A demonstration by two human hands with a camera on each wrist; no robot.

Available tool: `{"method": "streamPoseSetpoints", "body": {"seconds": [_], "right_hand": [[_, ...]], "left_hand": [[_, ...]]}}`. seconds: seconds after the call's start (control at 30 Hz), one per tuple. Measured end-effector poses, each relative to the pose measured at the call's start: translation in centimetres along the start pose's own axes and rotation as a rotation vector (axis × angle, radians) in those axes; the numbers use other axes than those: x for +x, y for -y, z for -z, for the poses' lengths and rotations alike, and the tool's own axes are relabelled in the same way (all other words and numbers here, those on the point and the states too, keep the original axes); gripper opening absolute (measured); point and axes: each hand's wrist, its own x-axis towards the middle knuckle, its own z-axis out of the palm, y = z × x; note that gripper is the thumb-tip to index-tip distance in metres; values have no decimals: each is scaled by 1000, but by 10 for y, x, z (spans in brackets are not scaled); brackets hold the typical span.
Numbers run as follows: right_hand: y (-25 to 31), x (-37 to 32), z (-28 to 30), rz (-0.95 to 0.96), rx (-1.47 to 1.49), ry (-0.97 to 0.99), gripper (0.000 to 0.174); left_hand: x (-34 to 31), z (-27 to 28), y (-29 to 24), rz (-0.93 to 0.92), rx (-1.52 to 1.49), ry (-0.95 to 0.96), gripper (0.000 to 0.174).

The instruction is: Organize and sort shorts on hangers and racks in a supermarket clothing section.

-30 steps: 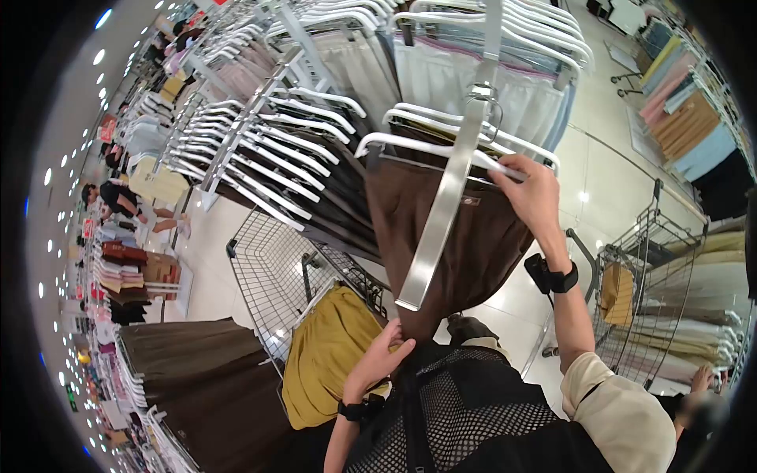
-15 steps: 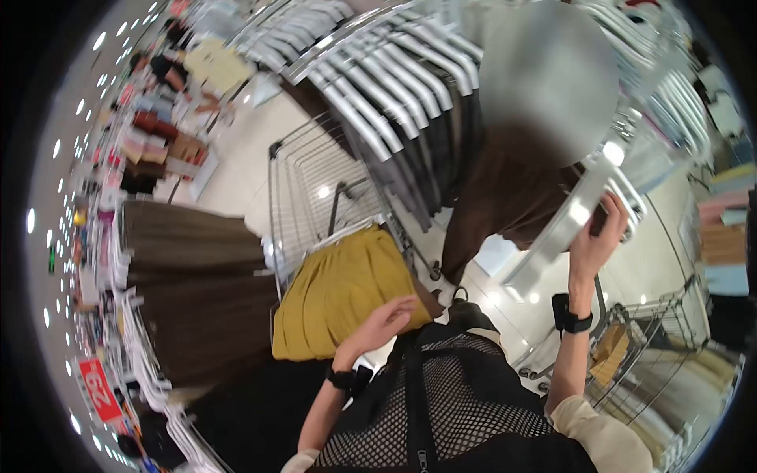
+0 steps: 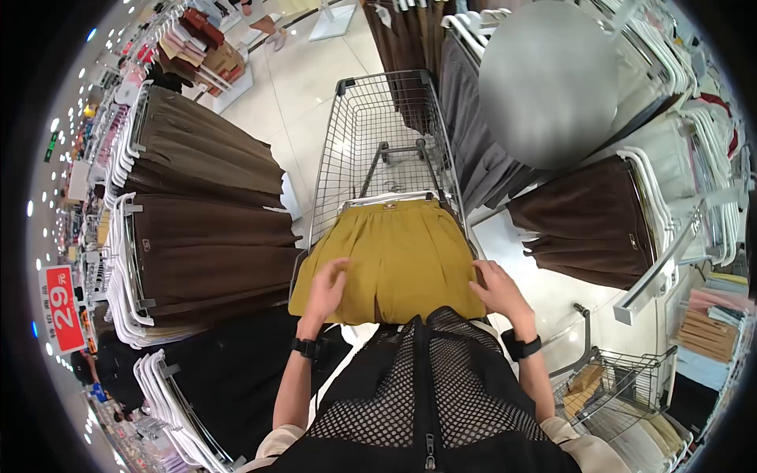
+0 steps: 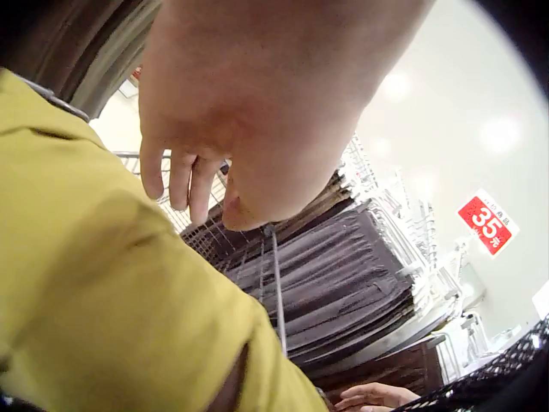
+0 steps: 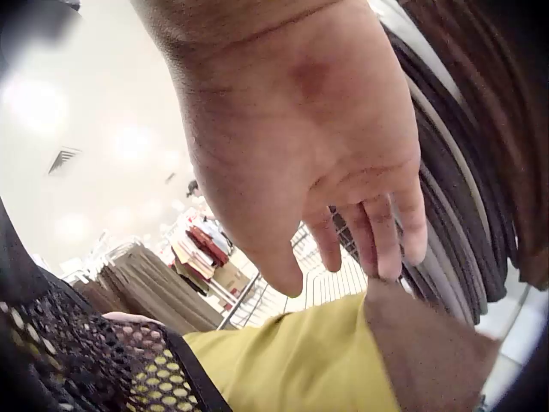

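A mustard-yellow skirt on a white hanger drapes over the near end of a wire shopping cart. At the skirt's left side is my left hand, its fingers loosely bent over the cloth. My right hand is at the opposite edge, palm inward and fingers relaxed. In the right wrist view, a brown cloth shows below that hand's fingertips, beside the yellow fabric. Neither hand grips anything.
Brown skirts hang along the left, above black garments. On the right, a dark brown garment hangs near a metal rack arm. Another cart stands at lower right. A red price sign is at far left.
The view has turned right toward the cart. My right hand has left the brown garment and rack arm and come to the yellow skirt's right edge. My left hand is over its left side.
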Motion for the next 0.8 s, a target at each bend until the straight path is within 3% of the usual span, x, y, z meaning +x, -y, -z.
{"method": "streamPoseSetpoints", "body": {"seconds": [0.13,0.27,0.33,0.43,0.5,0.6,0.7,0.8], "right_hand": [[4,36,-56,-93,-17,-113,56],[-7,57,-97,-172,-137,-209,60],[-10,65,-98,-206,-185,-184,60],[-1,80,-87,-185,-322,-156,61],[14,99,-80,-137,-449,-135,60],[15,157,-88,-61,-337,18,60],[-2,224,-118,87,-326,91,61],[-30,288,-153,-16,-426,204,63]], "left_hand": [[-9,39,55,-73,329,-306,35],[-13,52,107,146,339,-288,53],[-13,48,114,319,188,-223,56],[-9,49,119,322,171,-223,55],[-6,47,130,278,99,-278,43],[0,50,137,324,15,-265,29],[0,50,132,369,35,-274,29],[4,50,124,348,22,-316,29]]}}
